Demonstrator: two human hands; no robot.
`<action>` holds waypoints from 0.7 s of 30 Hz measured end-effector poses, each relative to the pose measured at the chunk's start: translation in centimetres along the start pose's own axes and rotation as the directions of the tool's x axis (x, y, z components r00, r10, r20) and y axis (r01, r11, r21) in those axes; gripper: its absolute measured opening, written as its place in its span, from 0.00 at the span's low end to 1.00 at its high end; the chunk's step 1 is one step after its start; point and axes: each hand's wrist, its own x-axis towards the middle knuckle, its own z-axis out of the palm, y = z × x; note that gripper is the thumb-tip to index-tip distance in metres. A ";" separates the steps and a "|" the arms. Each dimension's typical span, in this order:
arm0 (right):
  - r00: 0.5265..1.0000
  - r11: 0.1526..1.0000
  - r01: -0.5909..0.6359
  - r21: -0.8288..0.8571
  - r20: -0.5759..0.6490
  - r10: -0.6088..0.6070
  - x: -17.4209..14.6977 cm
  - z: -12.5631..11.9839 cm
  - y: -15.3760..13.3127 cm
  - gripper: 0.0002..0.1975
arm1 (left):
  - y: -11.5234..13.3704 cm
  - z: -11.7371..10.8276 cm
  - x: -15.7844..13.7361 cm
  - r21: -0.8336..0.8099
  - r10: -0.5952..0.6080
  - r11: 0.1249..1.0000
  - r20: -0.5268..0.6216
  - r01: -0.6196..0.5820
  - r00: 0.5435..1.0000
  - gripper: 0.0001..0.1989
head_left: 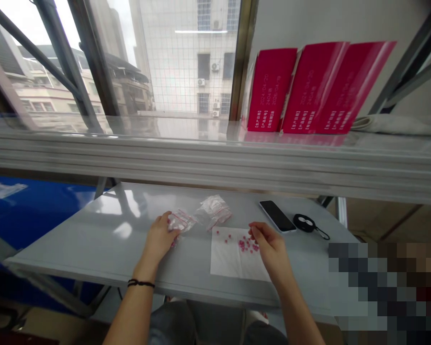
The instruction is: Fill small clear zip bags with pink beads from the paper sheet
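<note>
Grey table [93,239]: left grip [160,239] closed on bag [184,220] jutting rightward; right grip [273,244] near beads [246,246], hold unclear.

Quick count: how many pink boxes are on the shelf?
3, side by side on the shelf: the left box, the middle box and the right box. More could be hidden behind them.

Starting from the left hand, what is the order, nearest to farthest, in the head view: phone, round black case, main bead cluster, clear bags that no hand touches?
From the left hand:
1. Clear bags: to its right, farther back.
2. Main bead cluster: on the white sheet.
3. Phone: beyond the right hand.
4. Round black case: right of the phone.
</note>
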 end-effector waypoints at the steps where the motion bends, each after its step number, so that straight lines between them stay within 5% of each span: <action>1: 1.000 1.000 0.003 -0.017 0.008 -0.003 -0.1 0.0 0.0 0.16 | 0.0 0.1 0.0 -0.018 -0.007 1.000 -0.010 0.007 1.000 0.28; 10: 0.997 0.998 0.041 -0.044 0.074 -0.038 -0.6 -0.1 0.1 0.16 | 0.0 -1.0 0.1 -0.181 -0.024 0.984 -0.086 0.008 0.996 0.06; 15: 0.981 0.995 0.092 -0.033 0.175 -0.085 -1.8 0.7 -1.7 0.13 | 3.4 -4.3 -1.4 -0.372 0.112 0.924 0.051 -0.085 0.992 0.14; 18: 0.940 0.986 0.165 -0.026 0.305 -0.150 -3.0 1.3 -3.8 0.15 | 6.5 -5.8 -3.2 -0.581 0.376 0.802 0.308 -0.140 0.874 0.14; 21: 0.867 0.976 0.218 -0.009 0.460 -0.189 -3.8 1.6 -5.5 0.11 | 9.3 -5.9 -4.6 -0.601 0.508 0.776 0.416 -0.191 0.755 0.13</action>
